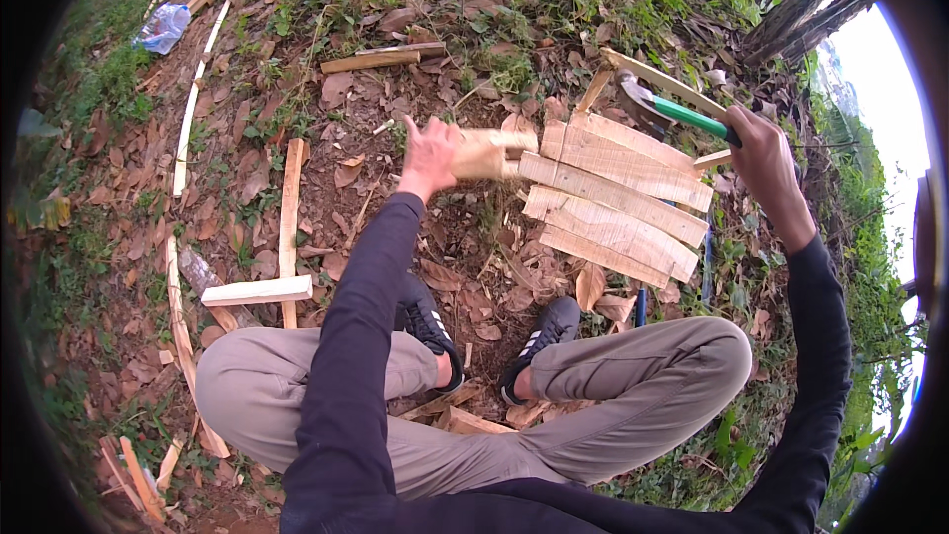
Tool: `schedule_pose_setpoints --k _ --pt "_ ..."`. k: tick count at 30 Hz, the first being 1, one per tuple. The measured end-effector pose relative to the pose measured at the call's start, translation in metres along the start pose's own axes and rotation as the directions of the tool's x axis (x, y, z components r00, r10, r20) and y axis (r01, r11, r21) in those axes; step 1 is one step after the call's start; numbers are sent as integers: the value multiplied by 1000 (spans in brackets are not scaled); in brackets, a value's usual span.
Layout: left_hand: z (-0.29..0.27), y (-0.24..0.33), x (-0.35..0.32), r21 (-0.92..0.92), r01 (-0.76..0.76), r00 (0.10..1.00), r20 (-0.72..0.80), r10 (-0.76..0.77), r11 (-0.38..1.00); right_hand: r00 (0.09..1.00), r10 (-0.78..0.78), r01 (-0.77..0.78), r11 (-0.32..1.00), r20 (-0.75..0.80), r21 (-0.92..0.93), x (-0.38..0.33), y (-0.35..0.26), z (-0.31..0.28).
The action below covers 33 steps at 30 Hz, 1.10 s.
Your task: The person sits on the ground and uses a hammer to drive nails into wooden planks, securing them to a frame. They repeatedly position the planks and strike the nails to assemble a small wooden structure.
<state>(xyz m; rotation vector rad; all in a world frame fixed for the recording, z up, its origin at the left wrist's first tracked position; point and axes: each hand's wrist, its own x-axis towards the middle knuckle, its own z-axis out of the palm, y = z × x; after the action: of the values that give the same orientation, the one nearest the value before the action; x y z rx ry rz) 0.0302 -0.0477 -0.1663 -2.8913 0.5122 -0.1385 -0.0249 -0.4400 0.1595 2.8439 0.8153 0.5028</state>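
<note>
My right hand (766, 143) is wrapped round the green grip of a hammer (692, 117), its metal head pointing left above several flat boards. These pale wooden boards (613, 188) lie side by side with uneven ends. On the left, my left hand (432, 155) has its thumb stretched out and its fingers apart. Right beside its palm is a short wood piece (482, 154), smeared by motion, reaching toward the boards' left ends. How far the fingers touch this piece is hard to see.
A long wood strip (290, 203) and a short block (257, 291) lie left of my knees. Thin strips (188, 119) run along the far left, near a clear plastic bag (164, 28). Two sticks (381, 58) lie ahead. A tree trunk (806, 10) stands far right.
</note>
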Motion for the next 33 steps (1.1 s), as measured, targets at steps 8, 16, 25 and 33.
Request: schedule_pose_setpoints --k 8,16,25,33 --pt "-82 -1 5 -962 270 549 114 -828 47 990 -136 131 984 36 125 15 -28 47" --pt "-21 148 -114 -902 429 456 169 -874 50 951 -307 277 882 20 380 76 -100 124" --pt "1 152 -81 -826 510 812 372 -449 238 914 -405 353 836 37 420 167 -149 226" --pt "44 201 21 -468 -321 898 125 421 823 899 -430 334 795 82 506 174 -142 221"
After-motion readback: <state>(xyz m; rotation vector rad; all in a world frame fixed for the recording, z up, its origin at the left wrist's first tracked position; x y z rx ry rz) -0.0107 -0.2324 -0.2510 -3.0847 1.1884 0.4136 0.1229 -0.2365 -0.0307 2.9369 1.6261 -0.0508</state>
